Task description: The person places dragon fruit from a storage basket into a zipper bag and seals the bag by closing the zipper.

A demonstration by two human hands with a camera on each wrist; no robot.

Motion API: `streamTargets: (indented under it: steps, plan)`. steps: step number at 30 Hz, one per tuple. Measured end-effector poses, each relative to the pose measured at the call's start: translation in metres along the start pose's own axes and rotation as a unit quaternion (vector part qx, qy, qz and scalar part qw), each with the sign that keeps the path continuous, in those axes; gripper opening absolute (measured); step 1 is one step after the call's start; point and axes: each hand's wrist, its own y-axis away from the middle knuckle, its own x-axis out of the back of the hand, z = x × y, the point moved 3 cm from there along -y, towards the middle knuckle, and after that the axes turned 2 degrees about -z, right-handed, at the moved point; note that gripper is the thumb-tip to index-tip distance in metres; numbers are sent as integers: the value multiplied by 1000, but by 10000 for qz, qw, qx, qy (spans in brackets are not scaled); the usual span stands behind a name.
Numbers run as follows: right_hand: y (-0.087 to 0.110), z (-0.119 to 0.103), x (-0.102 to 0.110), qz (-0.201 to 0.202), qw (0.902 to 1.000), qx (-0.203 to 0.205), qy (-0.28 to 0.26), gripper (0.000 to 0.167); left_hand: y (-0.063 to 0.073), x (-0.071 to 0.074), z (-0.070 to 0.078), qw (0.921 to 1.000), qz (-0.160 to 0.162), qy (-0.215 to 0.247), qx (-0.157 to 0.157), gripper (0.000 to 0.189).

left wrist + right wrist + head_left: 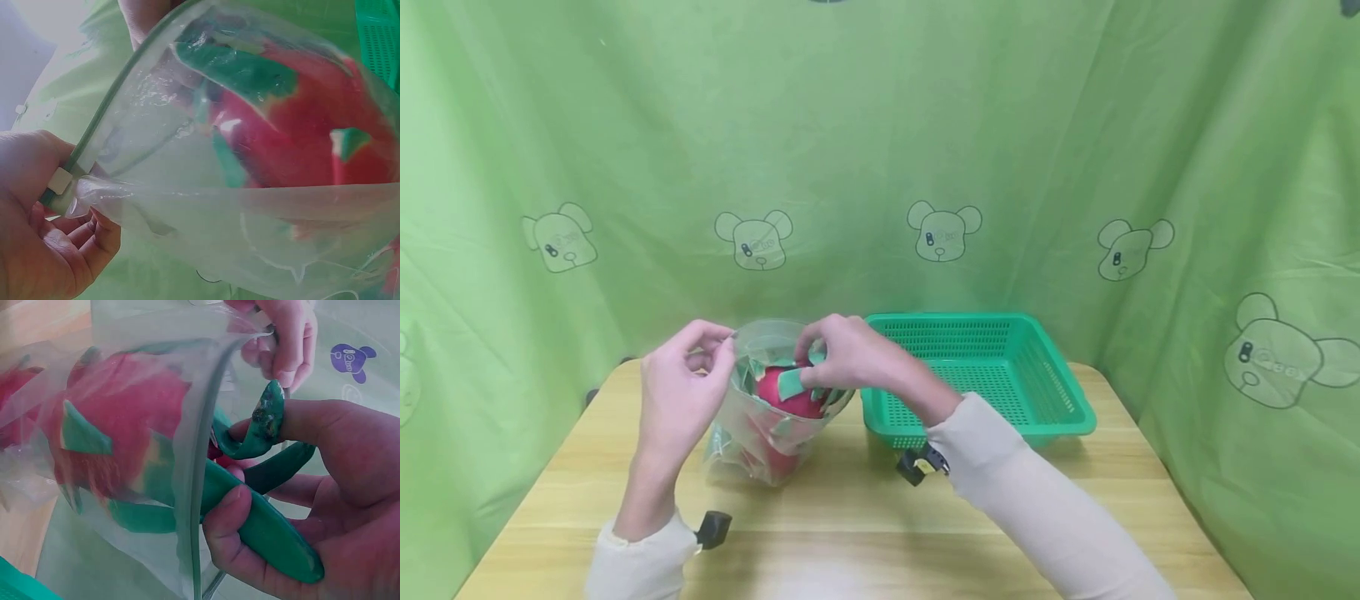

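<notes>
A clear zip bag [737, 433] stands with its mouth open on the table. My left hand [681, 396] pinches one end of the mouth, at the white slider [60, 181] in the left wrist view. At the opening, my right hand [859, 352] grips a red dragon fruit [801, 406] by its green scales [262, 531]. The body of this fruit is inside the bag, while its scale tips stick out past the rim. Deeper in the bag, another red dragon fruit [15, 394] shows through the plastic.
A green perforated plastic basket [977, 375] sits just right of the bag on the wooden table [850, 533]. Green curtains [880, 142] printed with bear heads surround the table at the back and both sides.
</notes>
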Motion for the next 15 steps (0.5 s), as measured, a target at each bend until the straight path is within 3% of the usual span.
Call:
streamTargets:
  steps: [15]
  plan:
    - [-2, -3, -14, -27, 9992, 76, -393, 18, 2, 2, 2, 10000, 1, -15, 27, 12]
